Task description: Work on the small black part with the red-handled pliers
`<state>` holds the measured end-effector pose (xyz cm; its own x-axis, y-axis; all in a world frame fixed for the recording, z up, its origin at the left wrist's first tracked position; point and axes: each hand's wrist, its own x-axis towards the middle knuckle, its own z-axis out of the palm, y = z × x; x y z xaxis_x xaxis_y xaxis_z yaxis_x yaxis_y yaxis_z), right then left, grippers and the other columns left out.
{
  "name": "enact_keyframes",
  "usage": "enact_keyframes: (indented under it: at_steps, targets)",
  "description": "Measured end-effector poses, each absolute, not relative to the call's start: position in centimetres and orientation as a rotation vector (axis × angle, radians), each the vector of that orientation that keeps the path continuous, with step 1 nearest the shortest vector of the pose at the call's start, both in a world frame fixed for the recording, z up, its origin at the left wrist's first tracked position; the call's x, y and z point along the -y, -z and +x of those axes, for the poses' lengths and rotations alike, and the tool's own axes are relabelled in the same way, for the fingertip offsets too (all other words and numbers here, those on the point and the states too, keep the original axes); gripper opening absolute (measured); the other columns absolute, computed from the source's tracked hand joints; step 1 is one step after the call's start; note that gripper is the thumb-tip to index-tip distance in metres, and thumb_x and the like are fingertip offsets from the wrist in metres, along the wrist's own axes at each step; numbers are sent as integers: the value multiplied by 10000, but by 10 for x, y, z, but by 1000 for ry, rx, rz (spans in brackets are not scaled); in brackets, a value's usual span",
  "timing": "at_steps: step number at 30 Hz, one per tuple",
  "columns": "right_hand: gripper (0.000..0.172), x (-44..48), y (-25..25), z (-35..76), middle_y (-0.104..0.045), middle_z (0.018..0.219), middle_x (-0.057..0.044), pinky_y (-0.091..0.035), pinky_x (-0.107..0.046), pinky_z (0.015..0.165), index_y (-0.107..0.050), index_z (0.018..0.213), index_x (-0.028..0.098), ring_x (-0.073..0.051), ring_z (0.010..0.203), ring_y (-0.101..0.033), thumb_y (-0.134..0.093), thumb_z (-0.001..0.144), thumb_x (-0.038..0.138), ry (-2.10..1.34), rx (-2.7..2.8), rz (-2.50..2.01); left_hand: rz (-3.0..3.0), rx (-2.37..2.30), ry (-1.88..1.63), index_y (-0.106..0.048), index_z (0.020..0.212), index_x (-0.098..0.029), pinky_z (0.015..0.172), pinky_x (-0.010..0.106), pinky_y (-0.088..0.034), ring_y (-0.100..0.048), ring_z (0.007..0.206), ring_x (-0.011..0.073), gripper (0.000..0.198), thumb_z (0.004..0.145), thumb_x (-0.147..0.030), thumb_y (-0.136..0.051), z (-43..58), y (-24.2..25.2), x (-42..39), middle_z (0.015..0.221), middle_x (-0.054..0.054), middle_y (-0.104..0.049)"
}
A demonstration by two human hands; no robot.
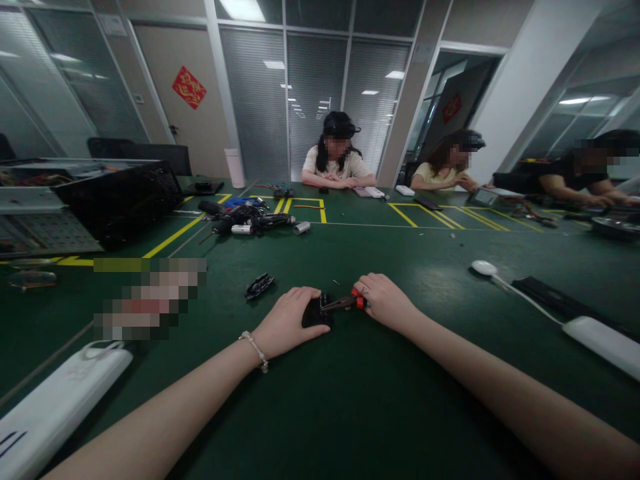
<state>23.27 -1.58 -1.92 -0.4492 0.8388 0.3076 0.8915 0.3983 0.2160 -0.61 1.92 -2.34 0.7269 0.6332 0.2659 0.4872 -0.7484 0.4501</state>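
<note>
My left hand (287, 321) lies on the green table with its thumb and fingers closed round the sides of a small black part (314, 316), holding it against the surface. What kind of part it is I cannot make out. My right hand (384, 300) is wrapped round the red handles of a pair of pliers (345, 303). The narrow metal jaws point left and touch the black part near its upper edge. Left of my hands, a second dark part (260, 286) with metal bits sits apart on the table.
At the back left are a power drill with cables (237, 217) and a black computer case (135, 200). White power banks (65, 393) lie left and right. A white puck-shaped device (484, 268) on a cord is at right. Several people sit across the table (200, 400).
</note>
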Motion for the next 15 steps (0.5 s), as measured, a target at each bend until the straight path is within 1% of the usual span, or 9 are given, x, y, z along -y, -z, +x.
enact_keyframes:
  at_steps: [11, 15]
  targets:
    - [252, 15, 20, 234, -532, 858, -70, -340, -303, 706, -521, 890, 140, -188, 777, -453, -543, 639, 127, 520, 2510, -1531, 2566, -878, -565, -422, 1133, -214, 879, 389, -361, -454, 1042, 245, 547, 696, -503, -579, -7, 23, -20, 1128, 60, -493]
    - [235, 14, 22, 234, -534, 847, -72, -339, -300, 702, -520, 885, 142, -184, 773, -458, -535, 651, 131, 531, 2492, -1540, 2557, -875, -563, -423, 1133, -220, 883, 390, -357, -451, 1049, 245, 540, 698, -501, -576, -7, 22, -19, 1136, 56, -490]
